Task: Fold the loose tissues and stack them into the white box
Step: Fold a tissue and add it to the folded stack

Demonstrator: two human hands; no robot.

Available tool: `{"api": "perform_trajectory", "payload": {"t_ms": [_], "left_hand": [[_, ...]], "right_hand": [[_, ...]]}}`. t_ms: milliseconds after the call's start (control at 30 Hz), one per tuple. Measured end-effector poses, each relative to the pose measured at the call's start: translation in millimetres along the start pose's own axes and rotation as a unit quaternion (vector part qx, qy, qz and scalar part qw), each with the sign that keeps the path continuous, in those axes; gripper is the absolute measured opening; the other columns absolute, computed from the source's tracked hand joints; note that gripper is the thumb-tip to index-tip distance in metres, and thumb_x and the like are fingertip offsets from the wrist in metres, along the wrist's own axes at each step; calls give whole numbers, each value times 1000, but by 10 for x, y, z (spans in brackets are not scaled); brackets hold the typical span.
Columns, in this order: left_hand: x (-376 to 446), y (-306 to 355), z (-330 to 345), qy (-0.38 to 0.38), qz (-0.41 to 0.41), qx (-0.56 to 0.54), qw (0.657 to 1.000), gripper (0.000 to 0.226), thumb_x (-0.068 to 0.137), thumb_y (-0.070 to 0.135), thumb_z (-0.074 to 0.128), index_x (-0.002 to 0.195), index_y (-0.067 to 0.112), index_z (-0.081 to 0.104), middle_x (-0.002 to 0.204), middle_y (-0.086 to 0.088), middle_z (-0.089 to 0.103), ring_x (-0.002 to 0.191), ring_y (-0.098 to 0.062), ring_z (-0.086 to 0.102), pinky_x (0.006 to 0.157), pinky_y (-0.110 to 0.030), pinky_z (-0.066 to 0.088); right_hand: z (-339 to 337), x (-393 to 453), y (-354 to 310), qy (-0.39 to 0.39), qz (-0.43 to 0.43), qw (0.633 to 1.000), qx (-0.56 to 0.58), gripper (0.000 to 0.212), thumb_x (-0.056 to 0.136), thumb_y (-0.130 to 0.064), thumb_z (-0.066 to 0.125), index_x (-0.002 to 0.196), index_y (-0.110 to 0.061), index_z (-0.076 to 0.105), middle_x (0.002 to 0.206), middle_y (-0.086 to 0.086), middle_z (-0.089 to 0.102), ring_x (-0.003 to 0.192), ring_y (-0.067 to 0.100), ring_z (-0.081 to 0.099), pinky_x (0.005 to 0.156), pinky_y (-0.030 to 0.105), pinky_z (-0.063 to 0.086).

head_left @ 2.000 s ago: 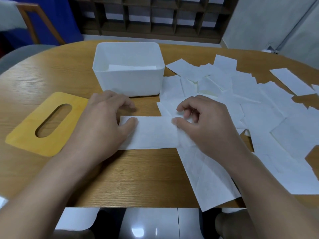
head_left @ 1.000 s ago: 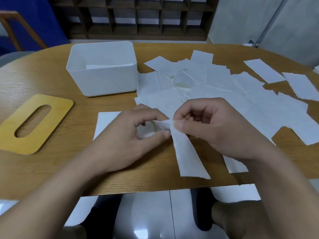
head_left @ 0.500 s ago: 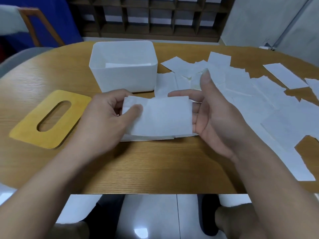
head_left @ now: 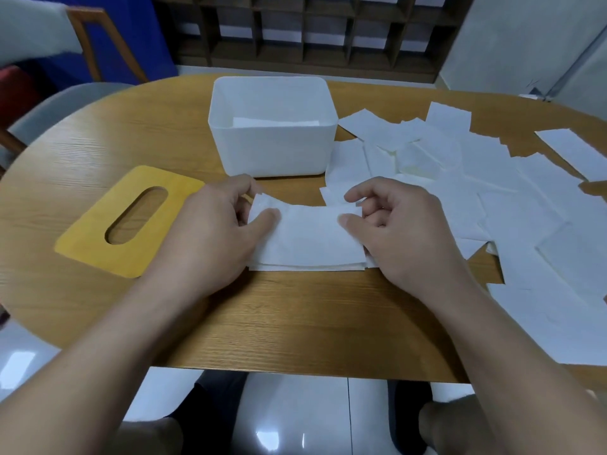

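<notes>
We see both hands pinching a folded tissue (head_left: 308, 236) — left hand (head_left: 210, 238) fingers clamped on one end, right hand (head_left: 399, 231) on the other — white box (head_left: 274, 149) just beyond the fingertips, w/ loose tissues (head_left: 476, 192) right.

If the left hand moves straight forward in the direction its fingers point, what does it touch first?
Probably the white box; the left hand, holding the folded tissue, points up-right towards its front wall, though depth is unclear.
</notes>
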State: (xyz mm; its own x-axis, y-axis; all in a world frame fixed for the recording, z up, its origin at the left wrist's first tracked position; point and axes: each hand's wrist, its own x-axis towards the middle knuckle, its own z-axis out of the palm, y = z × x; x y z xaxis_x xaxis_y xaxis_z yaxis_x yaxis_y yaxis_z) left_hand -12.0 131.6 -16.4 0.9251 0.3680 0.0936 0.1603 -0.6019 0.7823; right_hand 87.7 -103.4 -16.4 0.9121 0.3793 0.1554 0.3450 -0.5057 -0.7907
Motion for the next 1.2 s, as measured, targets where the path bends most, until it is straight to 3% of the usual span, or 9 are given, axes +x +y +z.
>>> {"api": "perform_trajectory", "payload": {"t_ms": [133, 267, 533, 633, 800, 900, 1067, 1133, 1200], "left_hand": [[-20, -35, -9, 3, 16, 86, 996, 15, 97, 44, 76, 101, 35, 65, 77, 9, 68, 73, -5, 62, 63, -32, 47], [11, -48, -83, 14, 47, 111, 993, 25, 96, 56, 74, 110, 37, 68, 103, 16, 63, 96, -4, 59, 81, -29, 46], [4, -57, -65, -115, 46, 180, 976, 68, 82, 78, 72, 140, 46, 56, 131, 21, 51, 128, -8, 40, 104, -30, 38], [10, -35, -55, -130, 37, 191, 972, 66, 77, 81, 72, 133, 49, 53, 127, 21, 54, 124, -10, 42, 106, -37, 43], [33, 15, -32, -131, 21, 135, 982, 42, 79, 67, 84, 96, 34, 63, 94, 14, 63, 94, -15, 58, 73, -40, 47], [22, -7, -3, -134, 35, 101, 985, 38, 84, 60, 84, 86, 28, 63, 89, 13, 63, 91, -14, 57, 69, -38, 41], [-16, 56, 93, -78, 8, -94, 992, 28, 94, 25, 86, 108, 33, 63, 96, 1, 74, 84, -27, 69, 71, -48, 56], [-40, 108, 127, -71, 10, -189, 979, 40, 95, 15, 85, 121, 35, 63, 100, -10, 77, 89, -39, 72, 78, -61, 60], [-57, 159, 146, -52, 31, -242, 968, 46, 95, 12, 85, 129, 34, 63, 109, -11, 77, 99, -39, 73, 88, -61, 61]], "right_hand": [[44, -2, 8, 8, -35, 997, -72, 23, 96, -32, 85, 118, -26, 78, 75, -11, 65, 83, 6, 67, 85, 26, 55], [3, 13, -18, 45, -76, 987, -131, 28, 97, -37, 81, 123, -28, 77, 103, -16, 70, 81, 6, 63, 80, 29, 54], [17, -9, 49, -45, -58, 989, -128, 26, 97, -31, 78, 122, -33, 74, 105, -15, 68, 91, 5, 60, 78, 19, 43], [19, -13, 57, -66, -60, 986, -138, 30, 97, -32, 78, 126, -33, 72, 109, -16, 66, 93, 5, 59, 78, 13, 40], [4, 2, 33, -98, -66, 982, -145, 24, 98, -30, 75, 121, -35, 70, 110, -16, 61, 95, 6, 56, 80, 17, 41], [12, 9, 23, -107, -78, 978, -161, 24, 100, -30, 73, 123, -36, 70, 111, -17, 60, 102, 6, 52, 97, 29, 42], [-16, -16, -27, -115, -68, 981, -141, 30, 99, -32, 72, 126, -39, 64, 129, -24, 55, 127, 2, 47, 112, 31, 37], [-59, -35, -67, -118, -38, 991, -53, 40, 97, -30, 76, 129, -42, 56, 134, -26, 60, 132, -3, 52, 111, 28, 42], [-86, -45, -88, -119, -7, 991, 58, 51, 95, -23, 79, 134, -43, 53, 134, -24, 67, 127, 0, 63, 107, 35, 51]]}}
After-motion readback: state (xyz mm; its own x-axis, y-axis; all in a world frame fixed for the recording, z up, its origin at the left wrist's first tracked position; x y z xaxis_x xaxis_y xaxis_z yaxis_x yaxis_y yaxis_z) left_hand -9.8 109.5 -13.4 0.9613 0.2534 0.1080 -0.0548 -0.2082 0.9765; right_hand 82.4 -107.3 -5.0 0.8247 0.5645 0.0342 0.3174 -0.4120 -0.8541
